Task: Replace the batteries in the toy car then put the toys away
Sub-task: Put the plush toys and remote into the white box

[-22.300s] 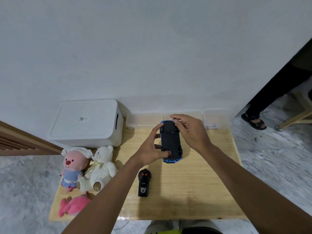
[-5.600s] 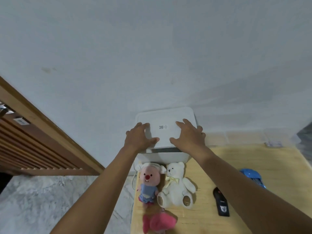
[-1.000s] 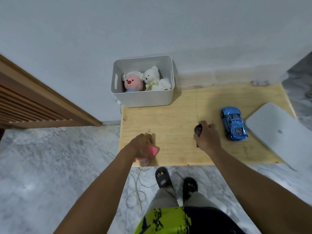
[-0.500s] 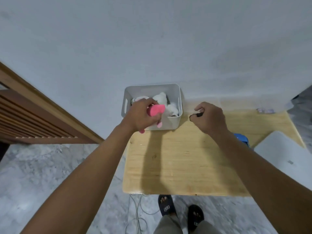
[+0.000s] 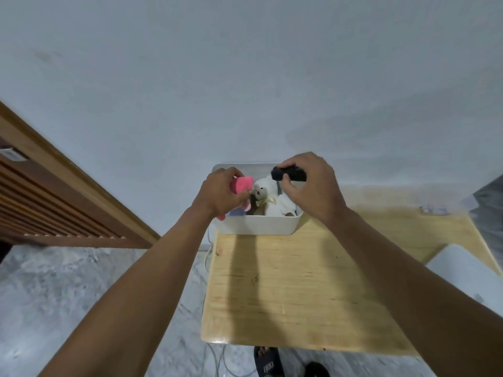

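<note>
Head view: on the left, the left hand (image 5: 219, 193) hovers over the white bin (image 5: 258, 226), its fingers curled round one pink plush toy (image 5: 241, 183). Inside the bin lies one white teddy bear (image 5: 268, 198), and beside it is a bluish scrap too hidden to name. Over the bin's right half, the right hand (image 5: 313, 190) pinches one black remote (image 5: 290, 174) between fingers and thumb.

The putting-away looks well along, with one toy in and two things poised to drop. The toy car is out of sight, so I cannot tell whether it is stowed or has new batteries. The bin stands at the far left corner of the tabletop (image 5: 299, 281). One flat white panel, likely the lid (image 5: 468, 270), lies at the right, so the bin is not yet closed.
</note>
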Action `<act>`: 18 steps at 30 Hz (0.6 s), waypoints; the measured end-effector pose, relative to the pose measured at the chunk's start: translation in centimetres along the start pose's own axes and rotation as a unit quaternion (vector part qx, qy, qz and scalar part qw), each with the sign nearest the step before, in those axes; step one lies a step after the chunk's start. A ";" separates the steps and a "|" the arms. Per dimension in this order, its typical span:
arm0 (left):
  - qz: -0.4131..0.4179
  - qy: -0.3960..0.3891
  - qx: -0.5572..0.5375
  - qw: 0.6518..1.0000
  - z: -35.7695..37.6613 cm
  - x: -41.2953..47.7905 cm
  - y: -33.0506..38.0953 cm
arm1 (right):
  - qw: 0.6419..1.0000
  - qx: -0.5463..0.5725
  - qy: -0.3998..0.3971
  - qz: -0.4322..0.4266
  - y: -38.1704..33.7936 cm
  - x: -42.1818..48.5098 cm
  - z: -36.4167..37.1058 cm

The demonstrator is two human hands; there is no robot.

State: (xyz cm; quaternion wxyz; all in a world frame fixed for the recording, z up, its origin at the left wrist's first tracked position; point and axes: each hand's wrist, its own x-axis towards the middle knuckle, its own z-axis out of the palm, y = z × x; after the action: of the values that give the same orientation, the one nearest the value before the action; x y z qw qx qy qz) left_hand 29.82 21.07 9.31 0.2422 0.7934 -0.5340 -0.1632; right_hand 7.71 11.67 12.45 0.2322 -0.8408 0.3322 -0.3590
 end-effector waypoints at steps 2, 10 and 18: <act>-0.006 -0.010 0.016 1.000 0.4 0.2 -0.5 | 0.999 -0.011 -0.051 0.012 0.6 -0.2 1.7; -0.005 -0.028 0.025 0.999 1.4 1.0 -1.9 | 0.974 -0.029 -0.207 0.084 1.7 0.7 4.9; -0.010 -0.032 0.049 0.998 1.5 2.3 -2.7 | 0.896 -0.181 -0.373 0.158 2.6 3.3 6.6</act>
State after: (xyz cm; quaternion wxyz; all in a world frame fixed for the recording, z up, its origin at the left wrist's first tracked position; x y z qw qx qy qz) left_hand 31.95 19.43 6.54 0.1842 0.8042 -0.5405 -0.1648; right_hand 13.41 8.59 8.12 0.2362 -0.8767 0.4095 0.0886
